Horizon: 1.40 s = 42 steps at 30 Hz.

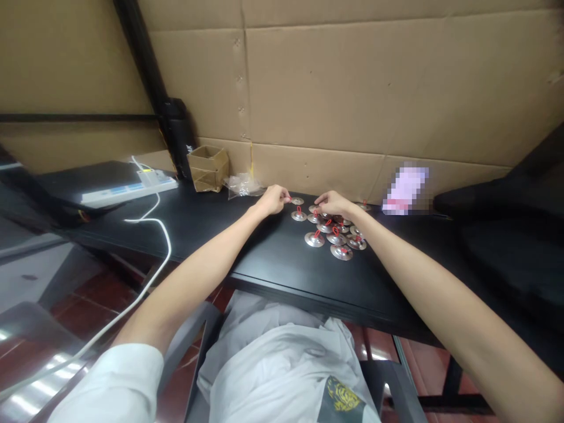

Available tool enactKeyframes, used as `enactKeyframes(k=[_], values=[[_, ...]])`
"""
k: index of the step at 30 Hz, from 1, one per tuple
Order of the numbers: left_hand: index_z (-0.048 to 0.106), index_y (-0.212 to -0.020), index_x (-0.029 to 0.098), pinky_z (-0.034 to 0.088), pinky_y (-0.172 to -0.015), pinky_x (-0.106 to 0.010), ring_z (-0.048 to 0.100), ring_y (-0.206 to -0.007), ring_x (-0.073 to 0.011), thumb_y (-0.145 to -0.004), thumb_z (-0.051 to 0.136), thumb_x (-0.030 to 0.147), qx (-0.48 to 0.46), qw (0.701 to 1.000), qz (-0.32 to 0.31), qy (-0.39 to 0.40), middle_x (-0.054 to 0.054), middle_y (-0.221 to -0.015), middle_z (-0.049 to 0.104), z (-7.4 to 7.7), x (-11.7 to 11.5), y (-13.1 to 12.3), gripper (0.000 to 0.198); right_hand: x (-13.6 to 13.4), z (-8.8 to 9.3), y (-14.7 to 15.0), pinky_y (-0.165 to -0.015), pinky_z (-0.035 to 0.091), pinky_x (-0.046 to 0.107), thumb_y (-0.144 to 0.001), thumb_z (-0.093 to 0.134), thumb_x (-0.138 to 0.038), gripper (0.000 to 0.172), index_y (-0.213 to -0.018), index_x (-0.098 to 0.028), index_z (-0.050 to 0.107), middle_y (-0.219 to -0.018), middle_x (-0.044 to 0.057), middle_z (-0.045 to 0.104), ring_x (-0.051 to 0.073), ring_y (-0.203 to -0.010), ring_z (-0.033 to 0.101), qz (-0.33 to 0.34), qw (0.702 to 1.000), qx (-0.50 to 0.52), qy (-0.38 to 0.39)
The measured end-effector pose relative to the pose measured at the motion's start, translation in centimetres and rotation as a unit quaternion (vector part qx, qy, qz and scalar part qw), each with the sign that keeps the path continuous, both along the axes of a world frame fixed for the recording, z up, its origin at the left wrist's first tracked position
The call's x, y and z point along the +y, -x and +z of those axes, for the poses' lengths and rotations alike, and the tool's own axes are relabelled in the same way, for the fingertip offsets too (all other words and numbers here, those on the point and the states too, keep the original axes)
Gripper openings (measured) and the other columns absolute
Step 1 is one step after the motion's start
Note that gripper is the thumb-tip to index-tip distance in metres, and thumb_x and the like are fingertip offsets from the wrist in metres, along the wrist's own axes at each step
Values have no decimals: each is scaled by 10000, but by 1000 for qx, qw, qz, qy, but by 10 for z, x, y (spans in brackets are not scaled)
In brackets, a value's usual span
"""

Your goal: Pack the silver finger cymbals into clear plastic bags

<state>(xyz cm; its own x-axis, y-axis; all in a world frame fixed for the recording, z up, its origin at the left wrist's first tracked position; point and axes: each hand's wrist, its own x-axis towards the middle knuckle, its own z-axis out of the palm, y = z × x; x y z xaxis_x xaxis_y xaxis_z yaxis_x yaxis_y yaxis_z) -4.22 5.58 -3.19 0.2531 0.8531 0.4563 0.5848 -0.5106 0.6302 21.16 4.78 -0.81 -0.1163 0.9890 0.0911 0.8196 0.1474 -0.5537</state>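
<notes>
Several small silver finger cymbals [335, 238] with red loops lie in a cluster on the black table [273, 264]. My left hand [274, 200] reaches to the far side of the cluster, fingers curled, pinching the red loop of one cymbal [298, 201]. My right hand [332, 203] rests over the back of the cluster with fingers bent down onto a cymbal [314, 209]; what its fingertips hold is too small to make out.
A small open cardboard box [208, 167] and a crumpled clear plastic bag [244, 185] sit at the back left. A white power strip [156, 176] with its cable [163, 235] lies on the left. Cardboard sheets line the wall. A black bag [497, 202] sits at right.
</notes>
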Motion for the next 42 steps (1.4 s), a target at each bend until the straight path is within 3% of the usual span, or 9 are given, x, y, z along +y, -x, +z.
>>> enactKeyframes(k=[3,10,15,18,23,27,31,34,42], values=[[809,-813,207,585,-905,-399,704,-783,-226,-828,818,235,3,999,-19,-37,-79,-797,786,4,-11,-8,33,-5,4,-1,-728,605,346,-729,885,-178,286,-1013,-161,861,-808,48,810,221,-706,719,25,998,45,29],[849,-869,214,571,-874,-416,699,-774,-224,-851,848,255,-26,997,-64,-39,-73,-835,810,19,-38,-27,44,-27,4,-5,-987,576,438,-808,849,-228,298,-1102,-183,824,-1055,128,827,315,-1012,748,58,974,-54,-211],[861,-878,222,564,-817,-388,709,-743,-212,-845,860,258,-38,996,-64,-54,-60,-824,814,20,-48,-37,48,-50,4,-6,-943,574,440,-902,789,-303,338,-1229,-220,771,-915,85,814,293,-869,750,37,956,25,-289],[868,-889,235,551,-787,-372,698,-724,-205,-849,862,286,-36,993,-76,-77,-51,-828,818,20,-51,-41,65,-59,4,-6,-924,601,447,-892,804,-382,243,-1061,-209,813,-948,106,834,298,-870,776,25,956,143,-255],[866,-866,235,532,-759,-346,674,-713,-188,-847,849,291,-10,989,-82,-123,-45,-841,818,22,-55,-44,61,-62,3,-6,-946,644,441,-605,1036,-473,669,-1139,-144,805,-1124,175,842,337,-1021,805,40,920,356,-157],[859,-854,210,517,-727,-317,668,-694,-171,-863,821,288,-12,986,-86,-145,-47,-818,811,24,-59,-46,88,-64,4,-6,-647,634,353,-725,959,-635,589,-1001,-134,818,-899,173,836,258,-700,787,34,930,357,-80],[855,-852,184,493,-693,-291,656,-656,-149,-870,796,283,-16,985,-88,-146,-44,-784,805,25,-64,-49,116,-68,6,-6,-386,415,254,-899,770,-740,621,-726,-144,751,-571,109,706,139,-383,580,11,940,332,-72],[850,-841,170,483,-680,-281,653,-645,-143,-856,788,259,-12,985,-81,-151,-47,-772,802,26,-66,-51,109,-68,7,-5,-370,373,237,-885,767,-765,654,-670,-149,726,-560,94,699,112,-354,531,32,943,317,-97],[853,-811,168,506,-656,-283,686,-626,-159,-841,801,288,-29,992,-58,-105,-56,-708,788,25,-68,-52,134,-64,2,0,-439,485,248,-848,799,-762,604,-894,-162,850,-799,106,810,171,-518,699,118,935,312,-118]])
